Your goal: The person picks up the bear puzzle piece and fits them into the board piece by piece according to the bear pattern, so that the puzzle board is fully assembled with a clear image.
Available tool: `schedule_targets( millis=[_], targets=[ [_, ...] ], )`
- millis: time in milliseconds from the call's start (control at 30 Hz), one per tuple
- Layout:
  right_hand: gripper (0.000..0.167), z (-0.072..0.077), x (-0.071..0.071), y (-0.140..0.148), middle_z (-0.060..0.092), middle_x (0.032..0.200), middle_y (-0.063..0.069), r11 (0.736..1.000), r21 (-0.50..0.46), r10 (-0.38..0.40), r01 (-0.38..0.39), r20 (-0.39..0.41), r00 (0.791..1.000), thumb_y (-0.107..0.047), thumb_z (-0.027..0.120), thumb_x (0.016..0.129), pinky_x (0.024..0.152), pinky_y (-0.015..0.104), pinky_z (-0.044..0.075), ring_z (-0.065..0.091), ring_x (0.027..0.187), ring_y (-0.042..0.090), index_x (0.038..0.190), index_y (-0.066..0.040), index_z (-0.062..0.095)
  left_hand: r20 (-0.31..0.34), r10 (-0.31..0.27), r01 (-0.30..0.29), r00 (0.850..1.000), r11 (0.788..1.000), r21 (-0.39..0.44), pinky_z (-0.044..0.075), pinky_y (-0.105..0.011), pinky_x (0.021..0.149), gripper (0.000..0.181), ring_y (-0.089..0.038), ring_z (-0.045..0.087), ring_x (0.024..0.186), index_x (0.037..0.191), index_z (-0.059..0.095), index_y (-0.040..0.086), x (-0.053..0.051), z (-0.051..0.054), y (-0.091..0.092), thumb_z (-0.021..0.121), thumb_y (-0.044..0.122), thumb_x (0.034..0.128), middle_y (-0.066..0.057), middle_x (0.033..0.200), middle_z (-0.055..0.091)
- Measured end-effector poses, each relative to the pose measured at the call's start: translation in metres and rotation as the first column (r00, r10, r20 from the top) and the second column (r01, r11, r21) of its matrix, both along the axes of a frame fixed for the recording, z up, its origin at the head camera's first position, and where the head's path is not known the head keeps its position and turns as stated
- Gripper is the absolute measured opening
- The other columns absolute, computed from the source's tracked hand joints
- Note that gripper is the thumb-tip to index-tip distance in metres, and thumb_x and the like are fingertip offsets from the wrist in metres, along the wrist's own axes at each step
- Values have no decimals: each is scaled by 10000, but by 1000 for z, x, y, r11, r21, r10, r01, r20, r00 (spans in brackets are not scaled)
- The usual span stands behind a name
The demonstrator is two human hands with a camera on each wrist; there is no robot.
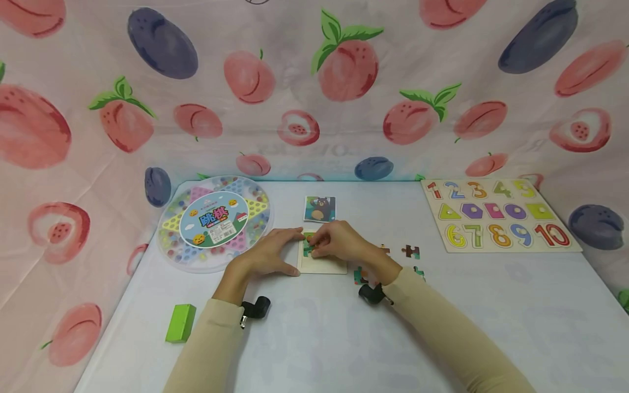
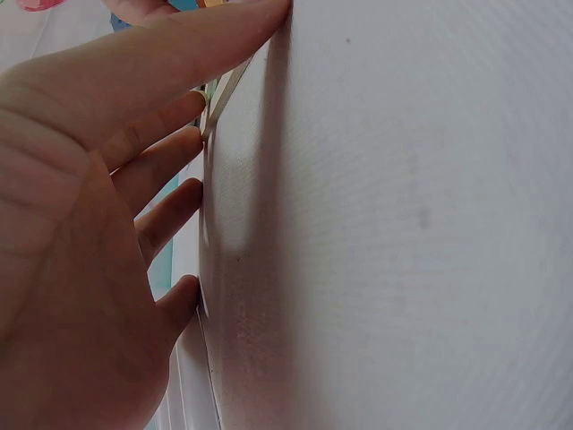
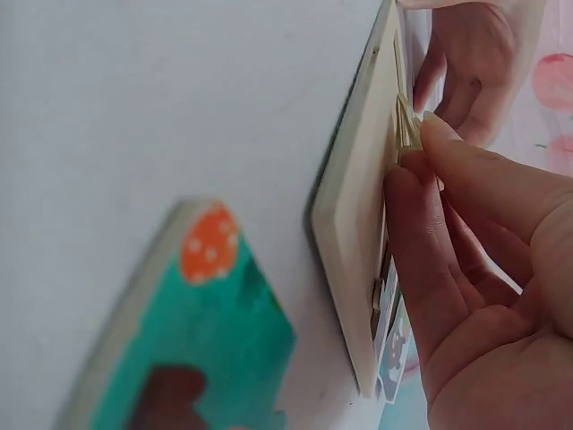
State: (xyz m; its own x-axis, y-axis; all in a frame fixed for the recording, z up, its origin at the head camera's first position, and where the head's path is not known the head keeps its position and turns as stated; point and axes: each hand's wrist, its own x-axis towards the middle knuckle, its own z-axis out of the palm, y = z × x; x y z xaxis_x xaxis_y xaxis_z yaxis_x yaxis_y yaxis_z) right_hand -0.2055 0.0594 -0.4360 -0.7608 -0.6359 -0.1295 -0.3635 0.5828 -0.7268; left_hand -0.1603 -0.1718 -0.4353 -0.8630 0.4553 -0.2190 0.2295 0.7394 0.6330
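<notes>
A small wooden puzzle tray (image 1: 324, 266) lies flat in front of me, with green puzzle pieces at its upper left. My right hand (image 1: 344, 242) pinches a thin puzzle piece (image 3: 408, 124) between thumb and fingertips, tilted at the tray surface. My left hand (image 1: 269, 254) spreads along the tray's left side, thumb at the lower left corner and fingers near the upper left one. Loose puzzle pieces (image 1: 410, 251) lie to the right, partly hidden by my right forearm. In the right wrist view, a teal piece with an orange spotted shape (image 3: 210, 296) appears close up.
Behind the tray lies a bear picture card (image 1: 320, 209). A round Chinese checkers set (image 1: 214, 220) stands to the left, and a green block (image 1: 180, 323) is at the near left. At the far right lies a number and shape board (image 1: 511, 248).
</notes>
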Motion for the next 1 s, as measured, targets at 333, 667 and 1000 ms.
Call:
schedule_targets(
  millis=[333,667,1000],
  targets=[
    [223,-1,0,-6,781,1010,48,1000,31,-6,7,-32,999,-199,850,826,693,169,533,662,788,56,1014,-88,806,0,5,-5,1000,1000,15,227,-588,1277,799,-274,294,1557,1464,526,191,0,-2,0,894,300,764,33,1672,359],
    [184,-1,-1,-7,809,934,33,999,35,-19,22,-69,997,-228,872,798,673,191,499,626,753,74,922,-105,818,3,3,-3,1000,1000,4,225,-592,1276,803,-278,290,1558,1473,518,193,0,-1,0,890,305,770,42,1676,350],
    [168,0,-2,-9,799,977,23,996,88,-25,30,-57,998,-229,860,814,689,205,488,605,760,92,933,-120,812,4,5,-5,1000,1000,-4,223,-577,1281,801,-275,284,1561,1474,516,188,1,0,0,888,295,773,41,1678,345]
  ],
)
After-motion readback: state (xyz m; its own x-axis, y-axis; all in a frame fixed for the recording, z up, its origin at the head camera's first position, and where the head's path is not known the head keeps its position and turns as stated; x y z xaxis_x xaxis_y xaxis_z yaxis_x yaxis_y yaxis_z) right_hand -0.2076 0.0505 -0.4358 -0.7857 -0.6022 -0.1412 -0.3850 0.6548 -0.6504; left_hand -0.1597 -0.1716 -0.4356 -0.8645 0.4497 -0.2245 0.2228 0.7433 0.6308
